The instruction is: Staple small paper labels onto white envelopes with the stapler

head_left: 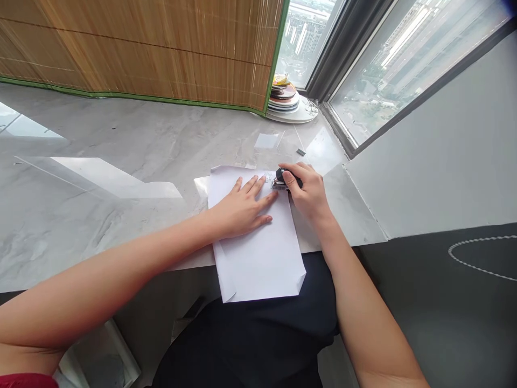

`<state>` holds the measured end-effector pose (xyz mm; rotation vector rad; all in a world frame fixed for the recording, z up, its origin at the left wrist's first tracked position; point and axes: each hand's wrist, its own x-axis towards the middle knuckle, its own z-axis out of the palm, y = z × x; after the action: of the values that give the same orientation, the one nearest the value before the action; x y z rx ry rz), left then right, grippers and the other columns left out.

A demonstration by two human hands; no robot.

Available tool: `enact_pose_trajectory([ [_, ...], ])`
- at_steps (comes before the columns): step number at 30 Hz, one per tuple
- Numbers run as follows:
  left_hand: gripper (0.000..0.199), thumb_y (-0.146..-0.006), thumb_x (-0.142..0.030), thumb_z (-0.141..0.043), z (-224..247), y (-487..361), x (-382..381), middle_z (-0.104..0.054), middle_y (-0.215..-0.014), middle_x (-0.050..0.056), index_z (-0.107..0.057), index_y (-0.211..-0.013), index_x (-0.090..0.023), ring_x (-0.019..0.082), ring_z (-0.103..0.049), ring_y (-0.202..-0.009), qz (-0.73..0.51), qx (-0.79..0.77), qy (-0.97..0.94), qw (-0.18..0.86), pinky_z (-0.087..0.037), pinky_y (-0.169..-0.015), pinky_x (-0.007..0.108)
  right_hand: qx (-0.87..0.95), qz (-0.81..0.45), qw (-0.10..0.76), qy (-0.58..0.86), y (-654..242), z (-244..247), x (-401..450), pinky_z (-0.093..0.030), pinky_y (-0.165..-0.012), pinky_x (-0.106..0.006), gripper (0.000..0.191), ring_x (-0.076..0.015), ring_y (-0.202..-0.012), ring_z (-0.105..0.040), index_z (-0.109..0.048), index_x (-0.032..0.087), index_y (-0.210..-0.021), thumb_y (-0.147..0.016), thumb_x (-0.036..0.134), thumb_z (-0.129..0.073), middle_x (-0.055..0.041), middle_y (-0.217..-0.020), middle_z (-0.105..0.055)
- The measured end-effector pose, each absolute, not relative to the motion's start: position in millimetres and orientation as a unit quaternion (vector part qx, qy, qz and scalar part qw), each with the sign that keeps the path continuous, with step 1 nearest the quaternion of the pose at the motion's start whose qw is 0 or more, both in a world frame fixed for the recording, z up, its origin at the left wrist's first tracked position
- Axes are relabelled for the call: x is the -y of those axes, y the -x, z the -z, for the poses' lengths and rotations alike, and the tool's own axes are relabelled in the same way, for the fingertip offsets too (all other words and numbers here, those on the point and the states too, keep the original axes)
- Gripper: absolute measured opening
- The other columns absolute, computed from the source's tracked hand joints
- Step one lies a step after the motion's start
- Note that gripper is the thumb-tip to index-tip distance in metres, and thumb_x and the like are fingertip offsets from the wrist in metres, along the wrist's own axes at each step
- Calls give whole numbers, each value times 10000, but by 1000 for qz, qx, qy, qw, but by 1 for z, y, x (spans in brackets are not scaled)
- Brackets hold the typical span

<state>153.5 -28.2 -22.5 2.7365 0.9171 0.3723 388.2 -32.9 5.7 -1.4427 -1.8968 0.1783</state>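
A white sheet of paper [258,264] lies on the grey marble counter, its lower part reaching past the front edge over the lap. Its lower corners are creased. My left hand [244,207] rests flat on the upper part of the sheet with fingers spread. At the sheet's upper right edge, my right hand [307,191] is wrapped round a small black stapler [279,175], thumb on its side. The stapler's front end is over the paper, close to my left fingertips. Small dark marks show on the paper beside it.
Behind the sheet, a small dark staple strip [301,152] lies on the counter [141,134]. Stacked plates [297,110] stand in the window corner, beside a bamboo blind [141,48]. A white wall [436,145] rises at the right.
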Motion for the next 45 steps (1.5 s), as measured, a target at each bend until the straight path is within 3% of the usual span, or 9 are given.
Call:
enact_pose_trajectory([
  [14, 734, -1086, -620, -567, 21, -156, 31, -322, -1842, 161, -409, -1733, -310, 466, -256, -1710, -116, -322, -933, 116, -205, -1363, 687, 714, -46, 396, 576, -387, 0, 33, -566, -974, -526, 528, -310, -1021, -714, -843, 322, -1247, -1154, 615, -414, -78, -1004, -766],
  [24, 793, -1127, -552, -469, -11, -162, 40, -241, -1841, 265, -341, -1755, -84, 421, -229, -1727, -7, -357, -930, 90, -207, -1384, 630, 707, -46, 372, 600, -385, -5, 34, -517, -954, -455, 554, -290, -1030, -690, -838, 288, -1208, -1166, 611, -390, -83, -1035, -776],
  [45, 818, -1112, -561, -478, -10, -161, 38, -258, -1835, 264, -339, -1749, -68, 403, -252, -1723, -14, -355, -930, 93, -225, -1378, 611, 720, -43, 354, 596, -385, -7, 34, -511, -950, -456, 571, -292, -1040, -686, -831, 292, -1196, -1173, 607, -355, -88, -1048, -781],
])
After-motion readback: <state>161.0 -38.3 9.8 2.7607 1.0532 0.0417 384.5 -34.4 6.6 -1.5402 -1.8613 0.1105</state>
